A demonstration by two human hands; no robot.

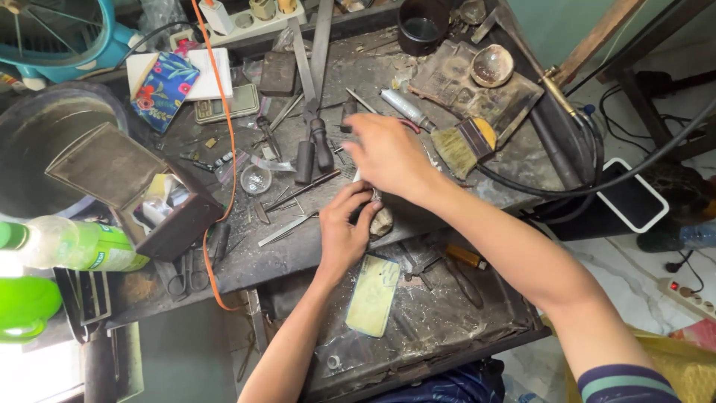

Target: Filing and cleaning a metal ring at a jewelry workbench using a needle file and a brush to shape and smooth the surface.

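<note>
At a cluttered grey metal workbench [358,78], our left hand [344,233] curls tightly around a small pale rounded stone-like lump [382,222] at the bench's front edge. Our right hand [388,157] hovers at its twelve o'clock, fingers loosely bent, grip unclear. A flat bristle brush [464,145] lies at three o'clock.

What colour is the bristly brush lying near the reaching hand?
The flat bristle brush has pale yellowish bristles and a dark handle; head view.

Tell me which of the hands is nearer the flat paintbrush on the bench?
Right. The right hand hovers just left of the paintbrush, blurred. The left hand sits lower at the bench edge, farther away, gripping a small object.
</note>
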